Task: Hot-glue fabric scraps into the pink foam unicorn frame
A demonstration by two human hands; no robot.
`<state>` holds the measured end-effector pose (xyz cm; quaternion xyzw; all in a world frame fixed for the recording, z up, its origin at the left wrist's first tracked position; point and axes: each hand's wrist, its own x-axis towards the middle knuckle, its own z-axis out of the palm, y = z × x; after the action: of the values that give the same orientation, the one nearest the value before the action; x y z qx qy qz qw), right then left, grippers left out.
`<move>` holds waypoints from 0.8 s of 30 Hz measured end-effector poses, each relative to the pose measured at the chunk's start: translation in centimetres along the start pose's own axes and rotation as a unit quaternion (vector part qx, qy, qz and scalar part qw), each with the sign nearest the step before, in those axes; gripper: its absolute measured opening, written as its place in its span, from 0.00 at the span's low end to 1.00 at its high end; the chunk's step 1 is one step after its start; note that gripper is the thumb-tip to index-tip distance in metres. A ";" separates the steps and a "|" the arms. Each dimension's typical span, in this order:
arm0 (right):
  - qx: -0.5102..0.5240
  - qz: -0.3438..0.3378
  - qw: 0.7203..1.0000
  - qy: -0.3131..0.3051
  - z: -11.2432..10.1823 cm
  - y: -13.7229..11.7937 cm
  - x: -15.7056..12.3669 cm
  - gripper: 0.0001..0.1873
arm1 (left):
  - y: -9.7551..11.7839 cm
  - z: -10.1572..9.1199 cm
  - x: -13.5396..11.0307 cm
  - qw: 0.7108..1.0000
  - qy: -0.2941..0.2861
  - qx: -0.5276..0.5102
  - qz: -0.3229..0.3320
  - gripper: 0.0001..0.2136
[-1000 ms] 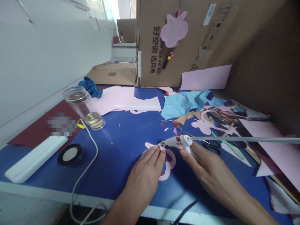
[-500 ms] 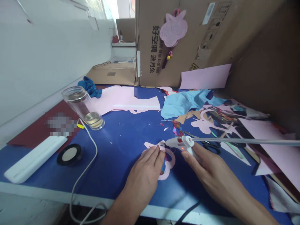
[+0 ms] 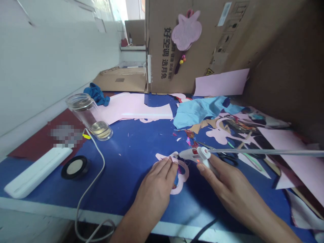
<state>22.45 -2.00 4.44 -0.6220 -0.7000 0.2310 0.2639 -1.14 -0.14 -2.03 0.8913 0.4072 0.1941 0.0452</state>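
Right hand point(image 3: 229, 184), grip closed around glue gun point(image 3: 195, 154). The gun's long axis points left at the pink cutout point(image 3: 178, 190), pinned under the flat, spread left hand point(image 3: 157, 189) near the desk's point(image 3: 131, 152) front edge.

Glass jar point(image 3: 87, 116), white cable point(image 3: 94, 175), black tape roll point(image 3: 75, 167), blue cloth point(image 3: 97, 94), cardboard box point(image 3: 227, 40) behind

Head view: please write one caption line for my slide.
Right hand holds a glue gun at a pink cutout that the left hand presses on the blue table.

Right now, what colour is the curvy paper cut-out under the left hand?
Pale pink paper cut-out, pressed by the left hand; head view.
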 end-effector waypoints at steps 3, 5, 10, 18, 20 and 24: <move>-0.002 -0.001 1.000 0.011 -0.1 -0.1 0.2 0.18 | 0.0 -0.1 0.0 1.000 0.007 0.005 0.002 0.29; -0.002 -0.006 1.000 0.012 0.0 -0.1 0.3 0.18 | 0.1 -0.1 0.0 1.000 0.009 0.009 0.006 0.29; -0.001 -0.006 1.000 0.007 0.3 -0.3 0.8 0.19 | 0.1 -0.2 0.0 1.000 0.004 0.002 0.001 0.30; 0.024 -0.004 1.000 -0.009 0.4 -0.3 0.8 0.19 | 0.0 0.0 0.0 1.000 0.006 -0.001 -0.002 0.28; 0.017 0.005 1.000 -0.009 0.3 -0.2 0.8 0.19 | 0.0 0.0 0.0 1.000 0.005 -0.002 0.001 0.29; 0.016 0.005 1.000 -0.005 0.3 -0.1 0.8 0.19 | 0.1 -0.1 0.0 1.000 0.005 -0.004 0.006 0.29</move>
<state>22.10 -1.20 4.33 -0.6202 -0.6943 0.2467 0.2693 -1.13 -0.16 -1.87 0.8925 0.4014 0.2007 0.0459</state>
